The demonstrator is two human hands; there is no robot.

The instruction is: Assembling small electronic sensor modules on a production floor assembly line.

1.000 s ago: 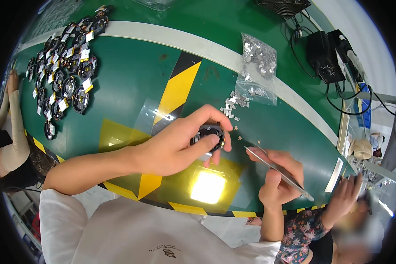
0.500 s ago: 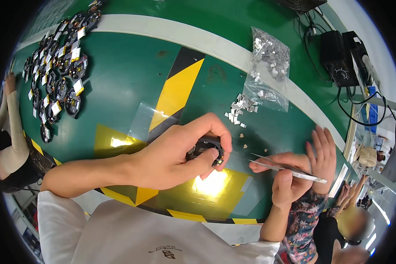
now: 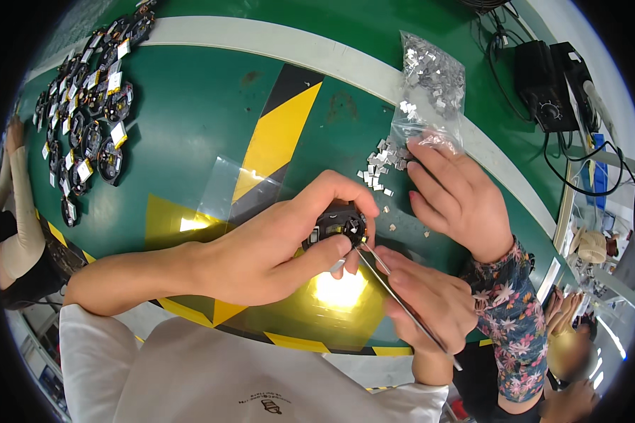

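My left hand (image 3: 282, 243) is closed around a small round black device housing (image 3: 337, 220) with electronic parts inside, its thumb lying on the lower edge. A pair of metal tweezers (image 3: 410, 311) is gripped in my right hand (image 3: 437, 299). The tweezer tips are at the housing's right edge, beside a small yellowish part; whether they pinch anything is too small to tell. To the right, another person's hand (image 3: 462, 201), in a floral sleeve, reaches over a pile of small silvery-white pieces (image 3: 377, 169), fingertips at the plastic bag's (image 3: 430, 92) lower end.
Many black housings with white battery packs (image 3: 92, 106) cover the far left. Yellow film (image 3: 183, 222) and a clear sheet (image 3: 236, 185) lie on the green table. A few tiny pieces (image 3: 392, 228) are scattered right of my left hand. A black box with a knob (image 3: 543, 88) stands back right.
My right hand has moved left, bringing the tweezers to the housing. The housing has tilted in my left hand. The other person's hand has moved up and left to the pile and bag.
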